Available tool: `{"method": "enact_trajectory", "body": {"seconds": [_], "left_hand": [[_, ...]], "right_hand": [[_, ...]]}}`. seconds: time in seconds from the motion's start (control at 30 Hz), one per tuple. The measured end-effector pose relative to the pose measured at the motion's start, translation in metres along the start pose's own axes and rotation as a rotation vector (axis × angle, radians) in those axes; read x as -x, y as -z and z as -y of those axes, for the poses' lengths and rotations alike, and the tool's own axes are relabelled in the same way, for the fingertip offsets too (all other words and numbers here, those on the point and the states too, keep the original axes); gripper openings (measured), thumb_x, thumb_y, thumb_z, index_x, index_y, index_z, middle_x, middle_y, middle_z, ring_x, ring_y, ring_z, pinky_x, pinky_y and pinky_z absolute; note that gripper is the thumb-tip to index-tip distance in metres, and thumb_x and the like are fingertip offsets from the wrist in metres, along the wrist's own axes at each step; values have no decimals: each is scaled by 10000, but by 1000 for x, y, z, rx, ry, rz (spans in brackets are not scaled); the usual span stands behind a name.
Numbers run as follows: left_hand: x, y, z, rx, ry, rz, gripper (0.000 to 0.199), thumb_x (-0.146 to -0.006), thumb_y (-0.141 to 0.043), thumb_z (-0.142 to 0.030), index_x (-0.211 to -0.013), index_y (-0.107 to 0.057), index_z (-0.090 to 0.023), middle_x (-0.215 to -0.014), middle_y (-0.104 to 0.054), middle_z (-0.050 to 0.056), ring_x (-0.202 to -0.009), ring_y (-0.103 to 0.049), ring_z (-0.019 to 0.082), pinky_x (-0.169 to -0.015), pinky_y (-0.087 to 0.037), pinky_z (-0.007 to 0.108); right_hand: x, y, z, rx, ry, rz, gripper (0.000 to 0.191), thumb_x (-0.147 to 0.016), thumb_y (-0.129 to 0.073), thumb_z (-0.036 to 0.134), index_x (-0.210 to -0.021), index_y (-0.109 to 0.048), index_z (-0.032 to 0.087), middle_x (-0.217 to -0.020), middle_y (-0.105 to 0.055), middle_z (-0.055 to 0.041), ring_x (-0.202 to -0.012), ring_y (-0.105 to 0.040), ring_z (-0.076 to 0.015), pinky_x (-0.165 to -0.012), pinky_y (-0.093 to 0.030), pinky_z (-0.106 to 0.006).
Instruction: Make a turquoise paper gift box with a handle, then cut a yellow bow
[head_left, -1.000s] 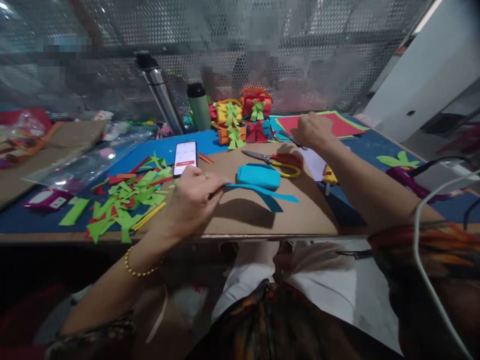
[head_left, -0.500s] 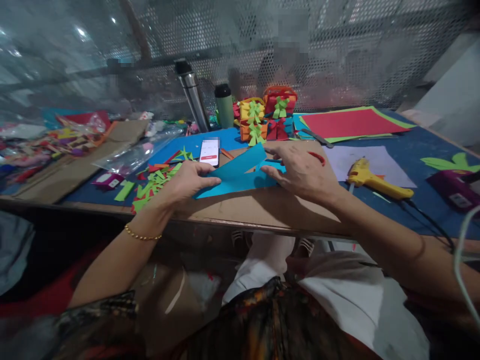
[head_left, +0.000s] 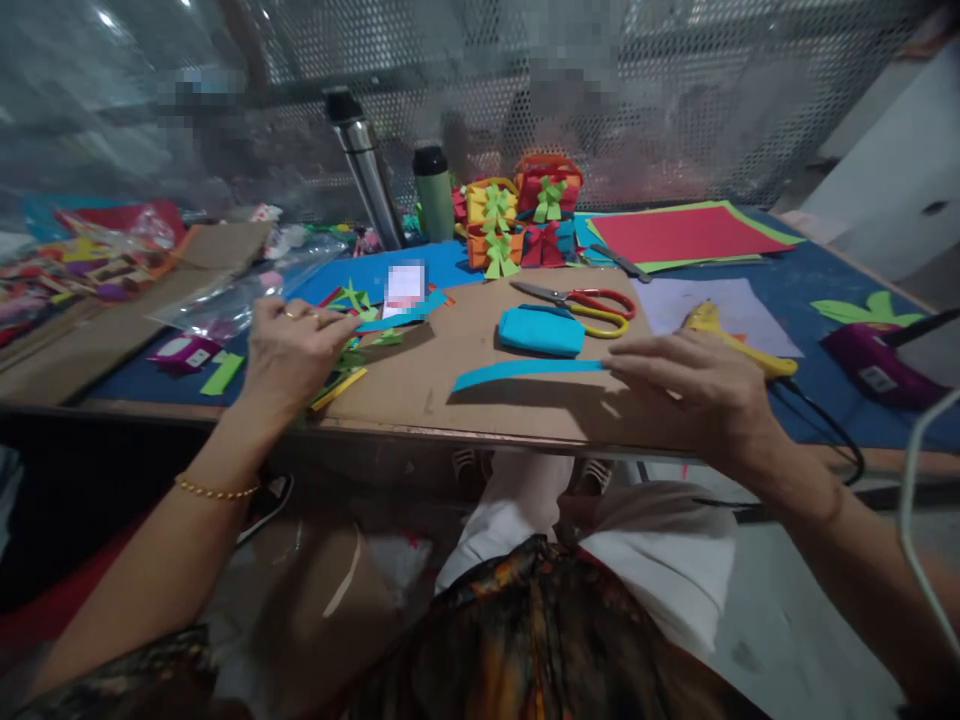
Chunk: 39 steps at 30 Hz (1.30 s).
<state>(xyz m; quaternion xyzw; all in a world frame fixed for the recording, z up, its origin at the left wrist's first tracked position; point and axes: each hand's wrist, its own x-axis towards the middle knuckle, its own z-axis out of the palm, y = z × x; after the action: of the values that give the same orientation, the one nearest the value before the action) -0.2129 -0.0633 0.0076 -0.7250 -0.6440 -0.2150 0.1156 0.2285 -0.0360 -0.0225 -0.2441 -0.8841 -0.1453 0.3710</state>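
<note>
My left hand [head_left: 296, 345] pinches one end of a blue paper piece [head_left: 409, 315], which points right above the heap of green and red paper scraps [head_left: 356, 300]. In the fingers of my right hand [head_left: 686, 375] is a narrow blue paper strip [head_left: 525, 372], stretching left over the cardboard sheet [head_left: 420, 400]. Just behind that strip lies a small folded blue paper box [head_left: 541, 332]. Scissors [head_left: 577, 299] with red and yellow handles rest behind the box, their blades partly open.
Small coloured paper bags with bows [head_left: 525, 215] stand at the back beside a green bottle [head_left: 433, 195] and a steel flask [head_left: 367, 170]. A yellow glue gun [head_left: 739, 345] sits at the right on pale paper. A phone [head_left: 403, 285] lies behind the scraps.
My hands have moved apart. The wide blue paper that both held is now two pieces, one in each hand. The blue box and scissors have come into full view.
</note>
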Motion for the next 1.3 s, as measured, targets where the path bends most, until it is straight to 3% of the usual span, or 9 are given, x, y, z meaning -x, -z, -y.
{"method": "enact_trajectory", "body": {"seconds": [0.1, 0.17, 0.3, 0.43, 0.63, 0.77, 0.93, 1.07, 1.3], "left_hand": [[15, -9, -6, -80, -140, 58, 286, -1031, -527, -352, -1201, -738, -261, -1380, -699, 95, -1332, -527, 360, -1135, -266, 623], [24, -19, -31, -97, -256, -5, 311, -1044, -525, -357, -1285, -691, -253, -1449, -643, 129, -1385, -504, 382, -1127, -315, 609], [32, -46, -108, 136, -634, 2, 330, -1063, -534, -376, -1289, -669, -177, -1233, -722, 148, -1209, -649, 291, -1010, -480, 445], [22, -68, -154, 140, -710, 28, 291, -1061, -545, -318, -1253, -689, -154, -1134, -737, 154, -1070, -667, 274, -884, -454, 396], [7, -73, -161, 93, -758, 45, 257, -1065, -495, -195, -941, -721, -190, -910, -725, 85, -852, -596, 217, -774, -374, 368], [12, -70, -160, 122, -744, 48, 289, -1067, -473, -174, -870, -684, -190, -829, -684, 67, -795, -556, 213, -745, -379, 368], [10, -65, -155, 377, -512, 237, 226, -1066, -511, -245, -908, -663, -193, -892, -677, 56, -848, -582, 206, -777, -440, 336], [-2, -66, -152, 418, -370, 417, 230, -1044, -506, -248, -862, -639, -200, -842, -643, 30, -850, -576, 210, -775, -440, 341], [-19, -62, -158, 287, -397, 552, 256, -1031, -453, -249, -791, -534, -212, -842, -611, 45, -792, -539, 219, -723, -402, 351]], "right_hand": [[30, 11, 9, 140, 31, 121, 233, -1008, -569, 115, -1051, -791, 172, -976, -784, -130, -757, -645, -213, -688, -472, -354], [42, 13, 12, 119, 7, 178, 292, -1015, -523, 93, -1080, -791, 186, -946, -760, -121, -781, -632, -217, -709, -476, -347], [49, 10, 11, 7, -30, 227, 291, -1038, -510, 138, -1087, -788, 208, -884, -733, -97, -772, -610, -210, -691, -449, -332], [50, 10, 10, 5, -70, 278, 270, -1054, -512, 176, -1038, -780, 207, -861, -739, -80, -769, -586, -198, -700, -408, -329], [43, 13, 18, 108, -24, 281, 285, -1055, -529, 208, -872, -747, 196, -767, -690, -56, -721, -506, -198, -684, -302, -361], [43, 9, 17, 11, -84, 273, 315, -1055, -535, 223, -788, -703, 202, -750, -648, -51, -708, -498, -192, -671, -305, -341], [44, 6, 11, -157, -254, 302, 279, -1059, -520, 227, -831, -678, 200, -755, -628, -42, -715, -565, -182, -681, -401, -301], [36, 10, 7, -214, -356, 443, 237, -1048, -510, 258, -891, -681, 209, -779, -646, -48, -732, -607, -201, -677, -425, -307], [19, 11, 7, -123, -390, 643, 257, -1020, -478, 236, -788, -585, 203, -783, -605, -54, -678, -553, -190, -645, -365, -318]]}}
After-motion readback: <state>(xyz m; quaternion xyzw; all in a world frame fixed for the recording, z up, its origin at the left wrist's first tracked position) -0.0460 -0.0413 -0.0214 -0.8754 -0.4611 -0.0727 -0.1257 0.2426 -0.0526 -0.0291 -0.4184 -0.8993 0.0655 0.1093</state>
